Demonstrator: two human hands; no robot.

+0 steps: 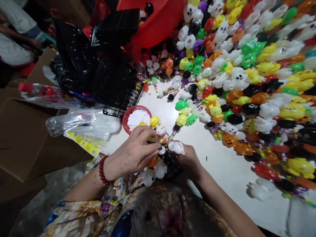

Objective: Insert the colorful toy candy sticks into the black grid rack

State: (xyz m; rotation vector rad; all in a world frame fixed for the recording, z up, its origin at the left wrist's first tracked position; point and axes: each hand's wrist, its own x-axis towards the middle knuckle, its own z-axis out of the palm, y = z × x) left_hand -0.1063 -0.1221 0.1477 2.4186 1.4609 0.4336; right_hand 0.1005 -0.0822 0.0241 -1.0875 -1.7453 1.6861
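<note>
My left hand (134, 149), with a dark red bead bracelet (103, 170) at its wrist, reaches over a cluster of small plastic figure toys. Its thumb and fingers are pinched together, and what lies between them is hidden. My right hand (189, 161) is curled at the cluster's right side, its fingers around a white figure toy (176, 148). Between and below the hands are a yellow figure (155, 122), a black one (170, 158) and round white ones (160, 169). Just beyond them a yellow-topped candy tube toy (181, 121) lies on the white table (212, 171).
A large heap of colourful figure toys (239, 77) covers the table's right and far side. A red basket (124, 120) holds paper slips. Behind stand a black crate (118, 89) and a red tub (160, 24). Left are a bottle (46, 92), plastic bags (86, 121), cardboard boxes (32, 141) and another person's arm (18, 36).
</note>
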